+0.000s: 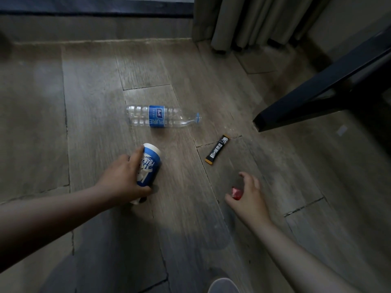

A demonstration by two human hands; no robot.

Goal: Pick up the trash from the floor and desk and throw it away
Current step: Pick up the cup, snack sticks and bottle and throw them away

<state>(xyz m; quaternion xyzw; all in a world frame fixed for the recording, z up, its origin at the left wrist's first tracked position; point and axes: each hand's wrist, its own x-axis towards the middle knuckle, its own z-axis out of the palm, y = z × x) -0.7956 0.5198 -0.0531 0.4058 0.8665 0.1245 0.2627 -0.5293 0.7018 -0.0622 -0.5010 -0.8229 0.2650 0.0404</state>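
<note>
A shoe tip (223, 286) shows at the bottom edge of the frame. Left of centre, the left hand (124, 178) wraps around a blue and white paper cup (149, 166) on the wooden floor (88, 106). Lower right of centre, the right hand (246, 197) pinches a small red scrap (236, 193) in its fingers. At the centre lie 2 more pieces: a clear plastic bottle (163, 116) on its side and, right of it, a black sachet (218, 149), near a dark furniture leg (317, 92)
</note>
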